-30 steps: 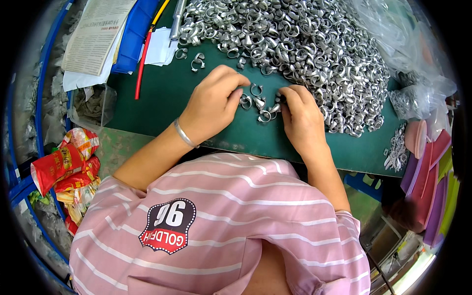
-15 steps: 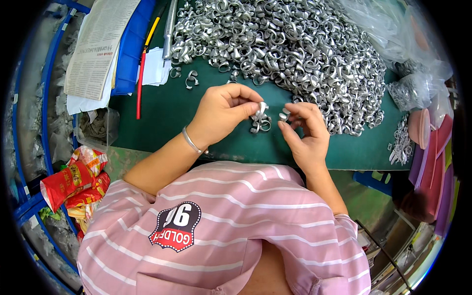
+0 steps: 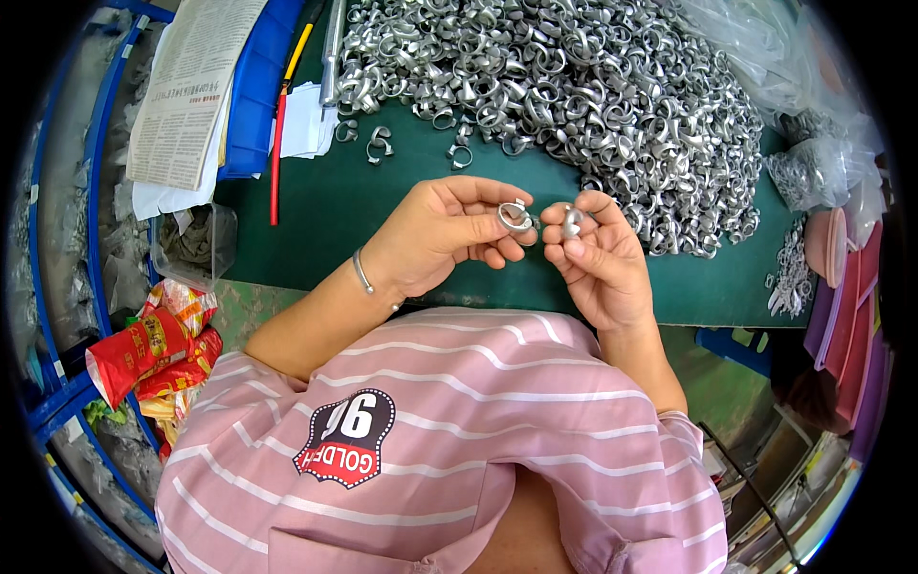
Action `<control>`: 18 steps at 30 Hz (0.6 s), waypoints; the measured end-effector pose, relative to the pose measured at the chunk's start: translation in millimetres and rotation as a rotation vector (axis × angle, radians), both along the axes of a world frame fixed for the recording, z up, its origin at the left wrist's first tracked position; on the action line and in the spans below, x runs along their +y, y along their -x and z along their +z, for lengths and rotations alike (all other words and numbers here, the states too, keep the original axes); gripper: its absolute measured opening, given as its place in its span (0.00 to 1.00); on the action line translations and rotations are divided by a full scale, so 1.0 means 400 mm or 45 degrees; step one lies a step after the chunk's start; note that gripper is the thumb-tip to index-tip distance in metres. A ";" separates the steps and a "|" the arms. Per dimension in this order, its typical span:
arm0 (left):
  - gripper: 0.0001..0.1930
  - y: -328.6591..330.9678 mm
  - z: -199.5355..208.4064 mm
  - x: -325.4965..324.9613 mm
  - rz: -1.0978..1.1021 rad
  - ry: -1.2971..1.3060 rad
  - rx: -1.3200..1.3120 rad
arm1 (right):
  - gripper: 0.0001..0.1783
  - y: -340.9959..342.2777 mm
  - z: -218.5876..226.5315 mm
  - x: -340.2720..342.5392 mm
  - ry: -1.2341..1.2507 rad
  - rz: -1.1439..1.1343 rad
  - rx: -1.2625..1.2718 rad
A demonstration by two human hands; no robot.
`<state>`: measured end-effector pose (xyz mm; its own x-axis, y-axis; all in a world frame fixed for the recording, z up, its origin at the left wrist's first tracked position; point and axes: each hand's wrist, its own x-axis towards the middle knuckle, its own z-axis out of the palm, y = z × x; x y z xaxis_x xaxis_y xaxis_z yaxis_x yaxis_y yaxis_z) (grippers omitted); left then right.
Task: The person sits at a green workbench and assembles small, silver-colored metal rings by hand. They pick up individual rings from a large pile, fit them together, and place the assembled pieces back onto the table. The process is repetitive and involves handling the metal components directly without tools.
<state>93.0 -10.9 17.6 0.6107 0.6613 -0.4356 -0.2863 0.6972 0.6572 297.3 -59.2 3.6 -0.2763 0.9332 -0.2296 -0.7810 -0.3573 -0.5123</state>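
Observation:
My left hand (image 3: 440, 230) pinches a silver ring (image 3: 514, 218) between thumb and fingers, its round band facing up. Close beside it, my right hand (image 3: 604, 256) grips another silver ring (image 3: 572, 226) between thumb and fingertips. The two hands are held over the near part of the green tabletop (image 3: 354, 215), almost touching. Beyond them lies a large heap of silver rings (image 3: 545, 86). Near the heap's left edge a few loose rings lie apart, among them a single ring (image 3: 461, 155) and a joined pair (image 3: 379, 143).
Left of the heap lie a metal rod (image 3: 333, 57), a red-and-yellow tool (image 3: 278, 143) and white paper (image 3: 304, 120). A newspaper (image 3: 191, 105) rests by a blue bin (image 3: 256, 105). Plastic bags (image 3: 813, 172) and small silver pieces (image 3: 792, 273) are at the right. A clear tub (image 3: 196, 244) stands left.
Both hands have come closer together, and the rings are now turned differently in the fingers. One more loose ring shows apart from the heap. The view has shifted slightly.

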 end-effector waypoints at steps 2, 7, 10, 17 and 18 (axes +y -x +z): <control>0.15 0.001 0.002 -0.002 0.005 0.029 -0.097 | 0.14 0.002 0.009 0.003 -0.008 -0.034 0.062; 0.12 0.023 0.000 0.005 0.106 0.295 -0.495 | 0.08 -0.023 0.012 0.013 0.019 -0.058 -0.001; 0.09 0.047 -0.018 0.025 0.061 0.285 -0.653 | 0.05 -0.029 0.019 0.012 0.082 -0.031 -0.798; 0.07 0.005 -0.015 0.013 -0.086 -1.379 0.999 | 0.09 0.029 -0.009 0.017 -0.751 0.050 -2.040; 0.08 0.001 -0.023 0.011 -0.138 -1.495 1.048 | 0.09 0.029 -0.007 0.016 -0.742 0.063 -2.045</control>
